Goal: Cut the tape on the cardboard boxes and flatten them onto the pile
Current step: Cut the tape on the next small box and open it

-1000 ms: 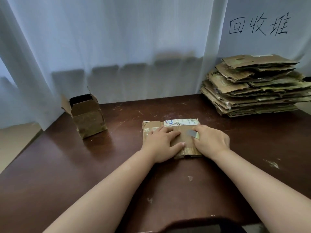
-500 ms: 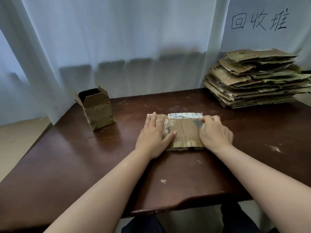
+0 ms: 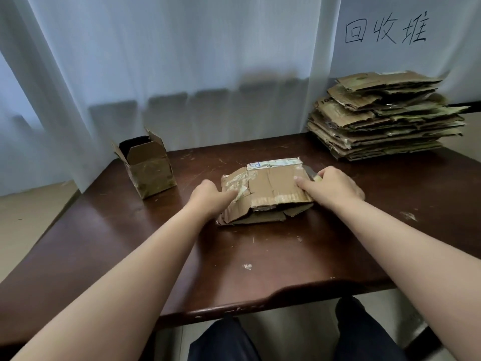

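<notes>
Dark brown wooden desk (image 3: 260, 269), scratched, flecked with pale scraps. White curtain (image 3: 169, 74) hangs behind it; black handwritten characters (image 3: 385, 29) on the wall at upper right.

Pile of flattened cardboard (image 3: 385, 118) at the desk's far right corner, many sheets deep, edges ragged.

Flattened box (image 3: 265, 191) at mid-desk, between both hands, well apart from the pile. Crumpled clear tape on its left part, a white label along the far edge. Near edge stands slightly raised, layers showing.

Small open box (image 3: 148, 170) upright near the far left corner, flaps up, dark inside.

Left hand (image 3: 208, 196) at the flattened box's left edge, fingers curled round it, tips tucked out of sight. Right hand (image 3: 330, 188) grips the right edge, thumb lying on top; a small grey blade (image 3: 309, 171), probably a cutter, juts from the same grip toward the far side.

Dark trouser knees (image 3: 286, 340) below the desk's near edge.
</notes>
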### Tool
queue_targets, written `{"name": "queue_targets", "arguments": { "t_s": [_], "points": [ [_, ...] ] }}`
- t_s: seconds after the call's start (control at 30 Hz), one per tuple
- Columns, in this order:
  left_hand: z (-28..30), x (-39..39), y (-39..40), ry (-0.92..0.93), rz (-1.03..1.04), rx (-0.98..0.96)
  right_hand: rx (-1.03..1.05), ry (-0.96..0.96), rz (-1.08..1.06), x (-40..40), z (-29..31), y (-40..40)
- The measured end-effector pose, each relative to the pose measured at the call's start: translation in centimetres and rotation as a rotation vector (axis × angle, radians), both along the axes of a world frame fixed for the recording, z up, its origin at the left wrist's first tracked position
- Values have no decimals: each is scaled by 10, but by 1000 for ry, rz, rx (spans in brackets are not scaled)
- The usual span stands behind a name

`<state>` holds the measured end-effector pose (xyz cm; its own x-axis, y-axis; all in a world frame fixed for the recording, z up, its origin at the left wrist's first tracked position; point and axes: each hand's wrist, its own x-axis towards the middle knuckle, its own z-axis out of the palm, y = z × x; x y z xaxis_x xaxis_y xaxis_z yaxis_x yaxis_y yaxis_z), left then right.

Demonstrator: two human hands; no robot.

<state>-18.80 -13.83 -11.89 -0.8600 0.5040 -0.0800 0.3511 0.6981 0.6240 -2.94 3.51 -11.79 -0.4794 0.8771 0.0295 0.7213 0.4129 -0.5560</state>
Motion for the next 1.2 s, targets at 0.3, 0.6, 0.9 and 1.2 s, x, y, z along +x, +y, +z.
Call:
{"name": "queue_targets", "arguments": {
  "t_s": [0.3, 0.6, 0.9, 1.2],
  "points": [
    [21, 12, 26, -205, 15, 366, 20, 217, 19, 12, 19, 5],
    [69, 28, 92, -89, -65, 662, 305, 354, -80, 39, 60, 45],
    [147, 57, 205, -48, -250, 713, 503, 335, -247, 63, 124, 139],
    [176, 58, 317, 268, -450, 713, 632, 405, -292, 64, 160, 272]
  ]
}}
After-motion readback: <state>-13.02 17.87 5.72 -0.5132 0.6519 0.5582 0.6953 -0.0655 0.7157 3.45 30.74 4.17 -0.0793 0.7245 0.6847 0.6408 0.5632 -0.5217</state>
